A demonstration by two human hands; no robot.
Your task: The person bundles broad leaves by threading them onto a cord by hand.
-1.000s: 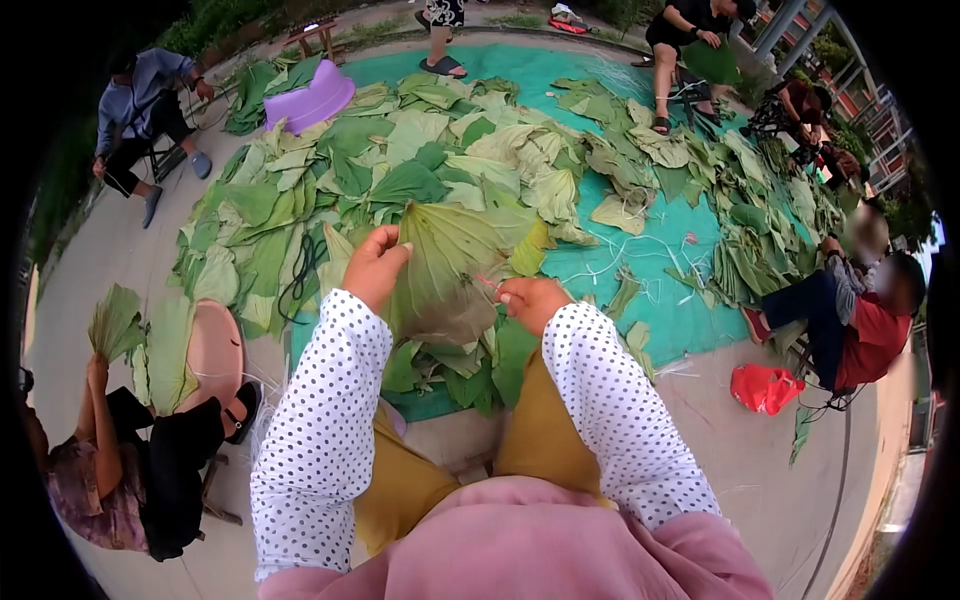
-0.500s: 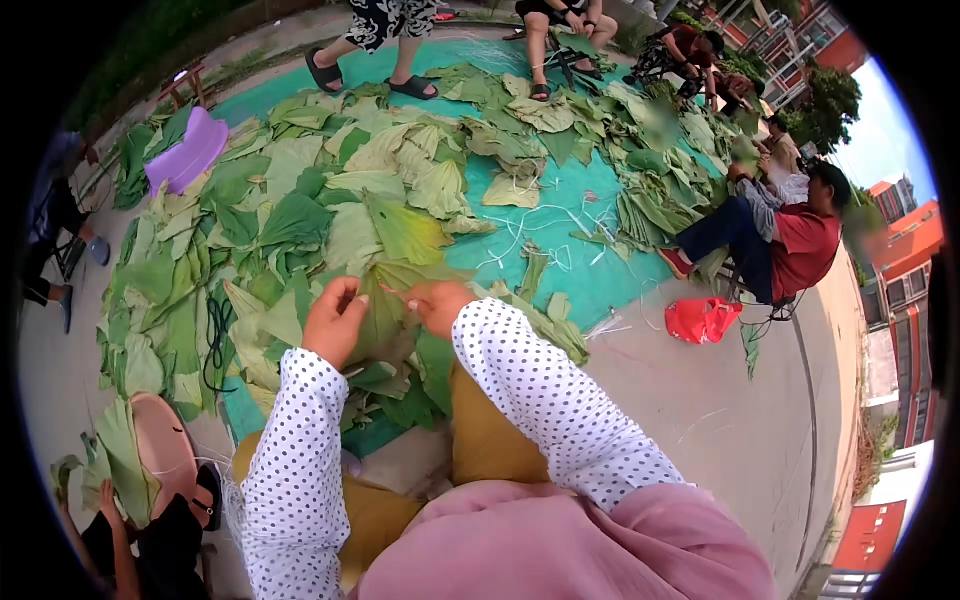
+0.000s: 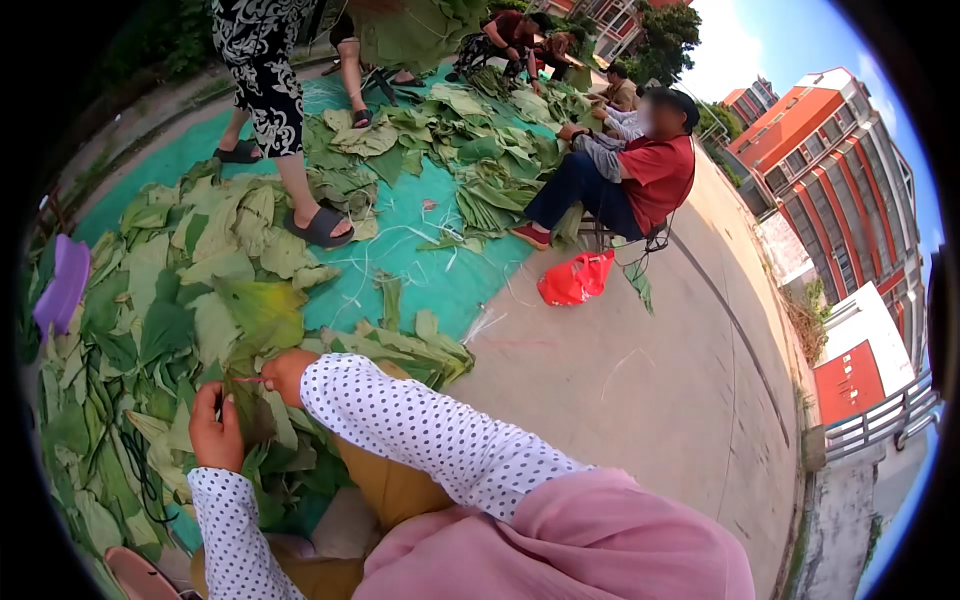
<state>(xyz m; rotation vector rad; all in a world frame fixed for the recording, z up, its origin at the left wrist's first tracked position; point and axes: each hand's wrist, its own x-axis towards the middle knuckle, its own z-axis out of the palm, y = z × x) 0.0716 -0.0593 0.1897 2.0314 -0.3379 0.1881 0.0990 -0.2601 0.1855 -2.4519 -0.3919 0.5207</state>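
The left hand (image 3: 215, 428) grips a leaf (image 3: 258, 414) above the pile (image 3: 165, 328) while the right hand (image 3: 288, 375) pinches a pink string (image 3: 248, 380) against it — this leaf seems midway, with many others lying loose.

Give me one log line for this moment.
left hand: holding leaf; right hand: pinching pink string; leaf pile: on green sheet; red bag: on pavement

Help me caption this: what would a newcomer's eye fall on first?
Probably the broad spread of green leaves on the teal sheet, across the left side. Over these, the left hand and right hand are close together, a thin red strand between them. The bright red bag stands out on the pavement, right of the sheet.
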